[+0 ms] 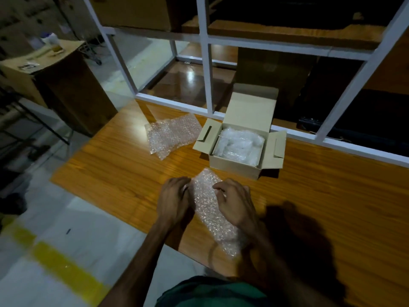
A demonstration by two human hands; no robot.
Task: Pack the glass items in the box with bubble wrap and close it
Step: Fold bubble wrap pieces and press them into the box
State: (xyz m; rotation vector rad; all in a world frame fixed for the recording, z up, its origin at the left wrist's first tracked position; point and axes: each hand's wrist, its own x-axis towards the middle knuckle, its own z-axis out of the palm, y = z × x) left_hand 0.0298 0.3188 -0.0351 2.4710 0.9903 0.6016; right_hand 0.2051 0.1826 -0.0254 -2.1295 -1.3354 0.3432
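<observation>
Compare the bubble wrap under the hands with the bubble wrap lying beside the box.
The near bubble wrap is rolled into a long bundle, gripped by the left hand and right hand. The far bubble wrap, left of the open box, lies flat, spread and untouched. Both are clear and rest on the wooden table.

Head view, steeply down, close.

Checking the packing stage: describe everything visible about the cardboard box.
The cardboard box is small, plain and tan, standing upright on the wooden table beside the white window frame. Its lid stands raised at the back, and both side flaps are spread outward. Clear bubble-wrapped contents fill it. Neither hand touches it.
</observation>
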